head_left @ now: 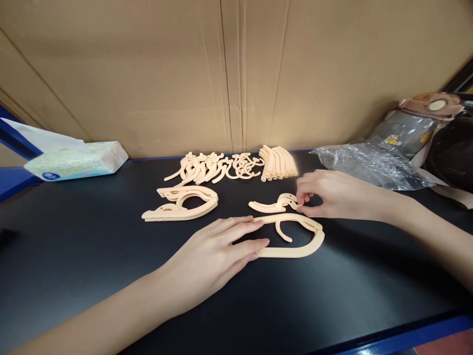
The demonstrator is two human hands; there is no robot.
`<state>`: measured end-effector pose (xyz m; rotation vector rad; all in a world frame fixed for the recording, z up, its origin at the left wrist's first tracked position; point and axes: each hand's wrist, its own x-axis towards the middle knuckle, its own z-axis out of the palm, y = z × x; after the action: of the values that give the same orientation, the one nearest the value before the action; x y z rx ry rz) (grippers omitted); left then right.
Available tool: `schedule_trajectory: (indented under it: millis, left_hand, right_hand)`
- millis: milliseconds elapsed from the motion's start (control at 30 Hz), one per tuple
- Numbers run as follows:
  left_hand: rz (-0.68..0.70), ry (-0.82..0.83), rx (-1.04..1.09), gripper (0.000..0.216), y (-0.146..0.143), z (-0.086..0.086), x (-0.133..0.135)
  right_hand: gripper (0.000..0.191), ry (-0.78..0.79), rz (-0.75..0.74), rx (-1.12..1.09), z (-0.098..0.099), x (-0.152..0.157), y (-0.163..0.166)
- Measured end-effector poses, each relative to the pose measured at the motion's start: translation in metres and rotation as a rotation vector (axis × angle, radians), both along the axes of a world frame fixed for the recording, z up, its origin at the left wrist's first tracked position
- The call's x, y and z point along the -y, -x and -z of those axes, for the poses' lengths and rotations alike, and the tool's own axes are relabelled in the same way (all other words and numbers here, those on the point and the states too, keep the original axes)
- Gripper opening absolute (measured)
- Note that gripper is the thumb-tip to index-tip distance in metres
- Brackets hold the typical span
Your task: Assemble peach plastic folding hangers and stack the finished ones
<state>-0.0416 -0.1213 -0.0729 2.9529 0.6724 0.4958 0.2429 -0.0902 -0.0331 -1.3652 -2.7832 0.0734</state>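
Observation:
My left hand (pixel 225 249) lies with its fingers stretched out over the left ends of a cream plastic folding hanger (pixel 291 252), touching them. That hanger lies folded into a loop on the table, its curved hook pointing inward. Just beyond it, my right hand (pixel 321 195) pinches the right end of a small cream hanger part (pixel 271 206), whose curved arm and rounded joint show; the fingertips hide its end. Further left sit folded hangers (pixel 185 214), closely stacked.
Along the cardboard wall (pixel 148 88) lie a pile of loose hanger arms (pixel 201 167), several hooks (pixel 244 165) and a bundle of curved strips (pixel 279 162). A tissue pack (pixel 77 160) is at left. Clear plastic bag (pixel 369 160) and bottle (pixel 402 128) stand right on the black table (pixel 92 256).

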Motion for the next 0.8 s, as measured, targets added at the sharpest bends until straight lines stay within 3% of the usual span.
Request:
schedule_trajectory:
  millis: [167,333,533,633,800]
  left_hand:
    - [0.006,-0.036,0.019,0.03,-0.001,0.001,0.0]
    - [-0.002,-0.082,0.013,0.032,-0.001,0.003,0.0]
    - [0.009,-0.21,0.195,0.032,0.001,-0.011,0.008]
    - [-0.072,-0.273,0.217,0.034,0.001,-0.016,0.012]
    - [-0.052,-0.109,0.142,0.024,-0.002,-0.009,0.011]
  right_hand:
    - [0.007,0.036,0.016,-0.106,0.0,0.0,-0.001]
    - [0.012,-0.029,0.016,-0.297,0.001,0.003,0.002]
    - [0.006,-0.143,-0.084,-0.403,0.007,0.017,0.024]
    - [0.007,-0.259,-0.195,-0.388,0.014,0.032,0.041]
    - [0.017,-0.583,-0.346,-0.298,0.02,0.054,0.059]
